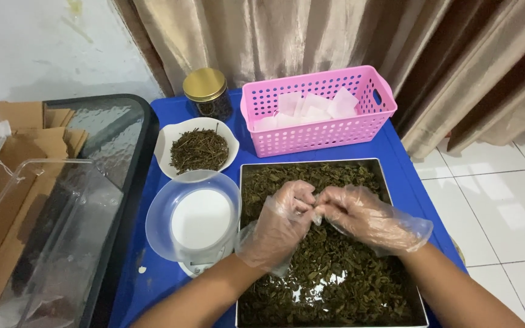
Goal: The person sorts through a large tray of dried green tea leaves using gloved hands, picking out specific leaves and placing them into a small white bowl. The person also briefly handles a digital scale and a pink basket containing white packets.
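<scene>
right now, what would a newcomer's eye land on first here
First the two gloved hands, left hand and right hand, fingertips meeting over a metal tray of dark dried leaves. Next the pink basket behind the tray, holding white sachets. Left of the tray sit a clear bowl and a white bowl of twigs.

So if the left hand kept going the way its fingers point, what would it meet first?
The right hand: the left hand points rightward, fingertips nearly touching it over the metal tray of dried leaves. Whether they already touch is unclear.
</scene>
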